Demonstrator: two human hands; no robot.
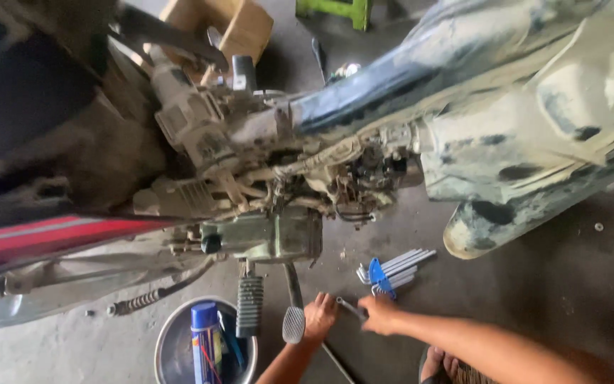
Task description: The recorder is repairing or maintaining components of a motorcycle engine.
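Note:
Both my hands are low in the head view, on the concrete floor below a dusty motorcycle engine (264,235). My left hand (319,318) and my right hand (380,313) together grip a thin metal tool (350,308), a rod that runs on down to the bottom edge between my arms. Just left of my left hand hangs the rubber-tipped brake pedal (293,323), beside the ribbed footpeg (249,306). A set of hex keys in a blue holder (390,269) lies fanned out on the floor just above my right hand.
A round metal bowl (167,341) holding a blue spray can (206,343) sits at bottom left. Dusty bodywork (534,135) stretches across the right, a red panel (44,238) on the left. A cardboard box (239,25) and green stool (335,8) stand behind. My foot (440,364) is bottom right.

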